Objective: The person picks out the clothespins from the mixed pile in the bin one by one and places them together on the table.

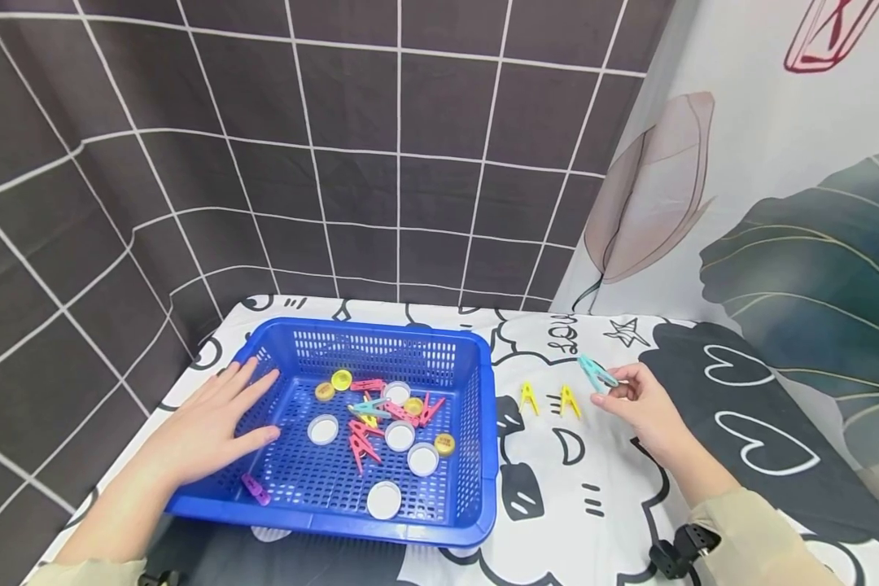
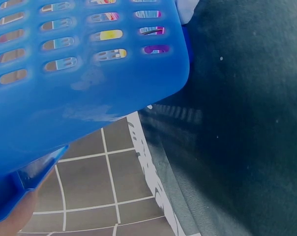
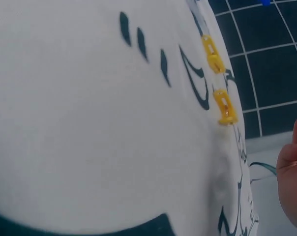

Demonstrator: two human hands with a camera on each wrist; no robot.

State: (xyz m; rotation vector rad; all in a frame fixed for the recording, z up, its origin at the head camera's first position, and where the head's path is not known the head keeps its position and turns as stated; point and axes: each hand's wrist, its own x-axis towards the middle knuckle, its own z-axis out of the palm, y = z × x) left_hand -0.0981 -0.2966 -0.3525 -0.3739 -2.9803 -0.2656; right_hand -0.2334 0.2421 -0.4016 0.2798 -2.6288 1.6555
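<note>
My right hand [image 1: 640, 407] pinches a teal clothespin [image 1: 595, 373] between thumb and fingers, above the cloth to the right of the basket. Two yellow clothespins, one on the left [image 1: 529, 398] and one on the right [image 1: 569, 400], stand side by side just left of that hand. With fingers straight and spread, my left hand [image 1: 208, 419] lies over the left rim of a blue plastic basket [image 1: 322, 529]. Inside are pink clothespins [image 1: 362, 446], a teal one [image 1: 369, 408], a purple one [image 1: 255, 489], and white caps [image 1: 384, 500] and yellow caps [image 1: 341, 380].
A patterned white and black cloth [image 1: 557, 505] covers the table. Dark grid-patterned fabric [image 1: 439, 179] hangs behind and at the left, and a leaf-print curtain [image 1: 798, 268] at the right. The basket's slotted wall [image 2: 89, 93] fills much of the left wrist view.
</note>
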